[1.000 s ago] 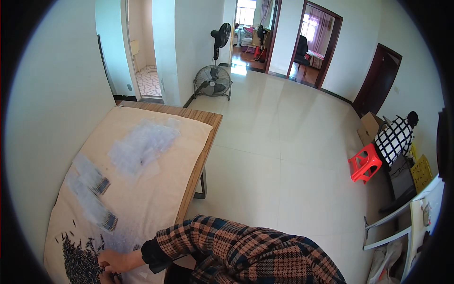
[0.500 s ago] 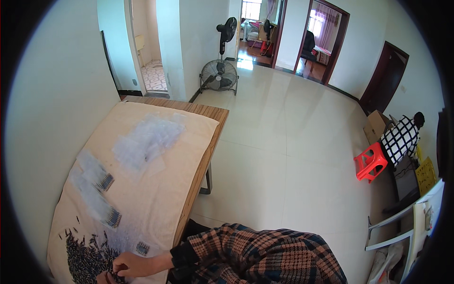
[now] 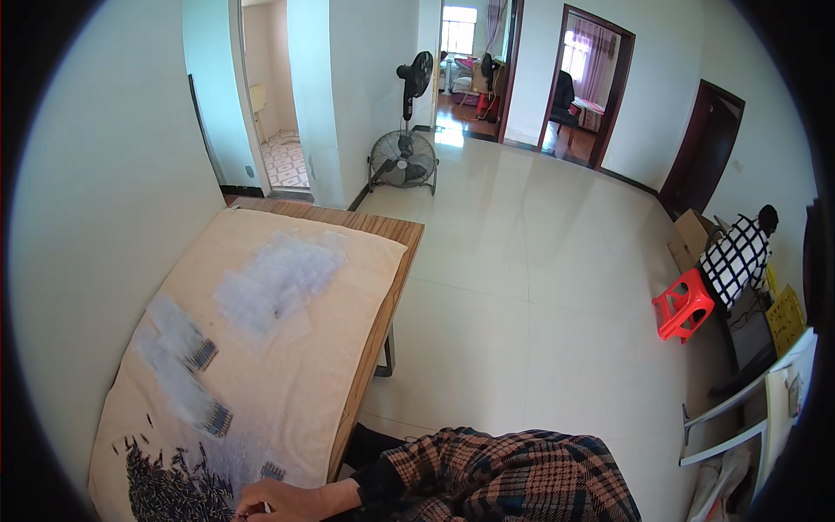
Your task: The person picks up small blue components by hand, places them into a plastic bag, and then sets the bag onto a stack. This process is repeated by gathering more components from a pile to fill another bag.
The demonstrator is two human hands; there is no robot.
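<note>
My right hand (image 3: 280,500) is at the bottom edge of the head view, just right of a heap of small dark pen-like pieces (image 3: 174,487). Its fingers are curled together, and what they pinch is hidden. My left hand is out of view. Above my right hand, a small bundle of the same pieces (image 3: 272,471) lies in clear plastic. Further left are two stacks of clear bags, each with a row of pieces at its lower end: a nearer stack (image 3: 187,387) and a farther stack (image 3: 178,326).
A pile of clear plastic bags (image 3: 280,274) lies on the cream cloth (image 3: 287,374) over a wooden table (image 3: 383,228). Two fans (image 3: 403,159) stand by the wall. At the right, a person in a checked top (image 3: 736,252) sits near a red stool (image 3: 684,304).
My right hand has shifted right and down, away from the heap. My left hand, partly seen beside it before, has gone below the edge. The whole view has tilted slightly upward.
</note>
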